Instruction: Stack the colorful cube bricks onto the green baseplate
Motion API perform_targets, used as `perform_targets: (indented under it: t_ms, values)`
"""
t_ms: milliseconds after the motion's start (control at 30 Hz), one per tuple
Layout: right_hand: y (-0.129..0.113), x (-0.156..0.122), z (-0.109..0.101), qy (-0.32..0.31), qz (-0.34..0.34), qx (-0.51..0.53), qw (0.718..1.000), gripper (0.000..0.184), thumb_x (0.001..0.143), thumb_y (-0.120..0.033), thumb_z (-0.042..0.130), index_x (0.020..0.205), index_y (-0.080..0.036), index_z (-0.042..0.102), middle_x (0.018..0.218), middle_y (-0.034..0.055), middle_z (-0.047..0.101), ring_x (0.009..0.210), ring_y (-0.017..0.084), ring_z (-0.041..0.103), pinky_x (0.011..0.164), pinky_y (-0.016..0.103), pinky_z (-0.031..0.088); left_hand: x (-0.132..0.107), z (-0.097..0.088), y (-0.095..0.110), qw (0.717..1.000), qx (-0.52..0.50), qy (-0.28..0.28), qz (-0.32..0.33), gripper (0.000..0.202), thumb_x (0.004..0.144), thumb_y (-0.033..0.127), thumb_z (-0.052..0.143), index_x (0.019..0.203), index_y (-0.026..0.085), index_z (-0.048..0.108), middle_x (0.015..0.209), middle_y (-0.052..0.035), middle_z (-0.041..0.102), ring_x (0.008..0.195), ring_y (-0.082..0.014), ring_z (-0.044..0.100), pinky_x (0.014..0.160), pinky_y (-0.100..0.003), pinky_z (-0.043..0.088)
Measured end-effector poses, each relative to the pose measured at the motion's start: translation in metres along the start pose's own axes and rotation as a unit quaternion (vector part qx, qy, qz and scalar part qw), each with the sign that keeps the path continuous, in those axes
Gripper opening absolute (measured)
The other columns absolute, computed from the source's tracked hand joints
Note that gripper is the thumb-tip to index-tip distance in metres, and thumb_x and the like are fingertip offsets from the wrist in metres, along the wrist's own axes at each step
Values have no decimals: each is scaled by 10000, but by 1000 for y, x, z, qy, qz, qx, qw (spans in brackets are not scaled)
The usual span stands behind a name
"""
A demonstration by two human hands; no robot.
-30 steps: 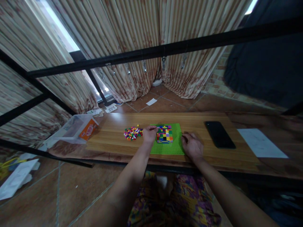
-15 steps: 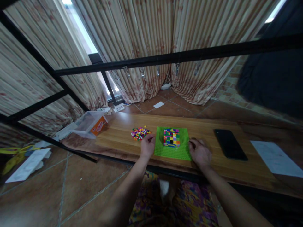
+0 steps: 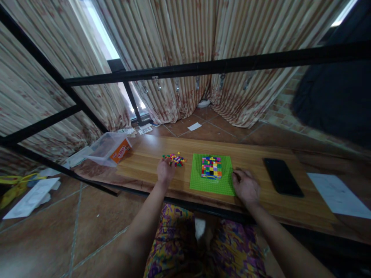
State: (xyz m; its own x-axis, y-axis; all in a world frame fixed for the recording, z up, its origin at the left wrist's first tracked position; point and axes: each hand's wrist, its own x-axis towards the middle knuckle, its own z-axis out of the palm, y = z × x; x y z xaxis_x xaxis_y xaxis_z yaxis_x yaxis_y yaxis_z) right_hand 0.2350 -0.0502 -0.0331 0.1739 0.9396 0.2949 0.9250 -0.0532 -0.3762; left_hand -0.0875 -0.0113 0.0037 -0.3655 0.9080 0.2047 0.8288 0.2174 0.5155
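My left hand [image 3: 166,171] reaches down at the near left side of a pile of small coloured building bricks [image 3: 177,159]. Its fingers are apart and touch or hover over the bricks, partly hiding them. A green studded baseplate [image 3: 197,184] lies to the right of the pile. On it stands a block built of many-coloured bricks [image 3: 211,166]. At the plate's right edge rests my right hand [image 3: 246,186], with thumb and fingers bent together; whatever is between them is too small to make out.
A black phone [image 3: 283,177] and a white sheet of paper [image 3: 337,191] lie on the right of the wooden table [image 3: 145,170]. A clear plastic box [image 3: 106,150] with an orange label stands at the left end. A black metal bar [image 3: 185,70] crosses beyond the table.
My left hand has moved left, from the baseplate's left edge to the brick pile. My right hand stays by the plate's right edge. The view has shifted slightly.
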Motion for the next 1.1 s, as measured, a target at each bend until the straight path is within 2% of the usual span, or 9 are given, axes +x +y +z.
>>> perform_targets:
  t_ms: [67, 233, 400, 567, 800, 933, 1100]
  values:
    - [0, 0, 1, 3, 1, 2, 1000, 305, 901, -365, 461, 1015, -215, 701, 989, 68, 640, 823, 196, 581, 709, 308, 423, 2, 2, 1, 1000, 24, -12, 16, 146, 813, 226, 566, 848, 172, 697, 974, -148, 676, 915, -257, 636, 823, -337, 477]
    - [1, 0, 3, 10, 9, 10, 1000, 306, 895, -371, 457, 1014, -231, 702, 1001, 58, 638, 800, 185, 580, 706, 307, 426, -2, 0, 3, 1000, 10, -15, 21, 189, 810, 121, 504, 798, 176, 684, 910, -122, 689, 922, -239, 635, 823, -316, 472]
    - [-1, 0, 1, 9, 11, 12, 1000, 294, 897, -359, 465, 1002, -227, 705, 990, 59, 644, 835, 192, 584, 716, 304, 422, -25, 6, 21, 990, -126, -42, 48, 190, 822, 134, 510, 848, 179, 693, 863, -70, 718, 811, -186, 660, 772, -282, 492]
    - [-3, 1, -1, -2, 17, 14, 1000, 281, 905, -345, 469, 1007, -225, 702, 997, 61, 646, 846, 197, 592, 720, 303, 420, -52, 19, 57, 953, -271, -85, 109, 159, 809, 145, 555, 879, 175, 694, 825, -49, 718, 750, -163, 661, 708, -254, 501]
    - [-4, 1, -2, -9, 23, 24, 999, 285, 913, -346, 463, 1042, -233, 691, 1025, 58, 642, 889, 200, 590, 759, 301, 419, -55, 16, 101, 952, -199, -90, 215, 198, 839, 149, 566, 940, 228, 717, 945, -51, 719, 841, -172, 652, 802, -278, 489]
    - [-6, 1, -3, -10, 28, 21, 999, 299, 921, -356, 452, 1035, -225, 695, 1008, 59, 643, 884, 199, 592, 761, 297, 418, -49, 26, 109, 949, -164, -85, 256, 175, 844, 170, 581, 899, 236, 733, 937, -50, 708, 897, -183, 627, 874, -302, 458]
    - [-7, 2, -4, -15, 32, 24, 999, 288, 918, -347, 461, 1029, -227, 699, 1026, 56, 641, 893, 189, 591, 759, 284, 413, -43, 38, 112, 958, -109, -71, 255, 146, 843, 214, 608, 862, 250, 748, 953, -33, 702, 920, -183, 584, 898, -340, 409]
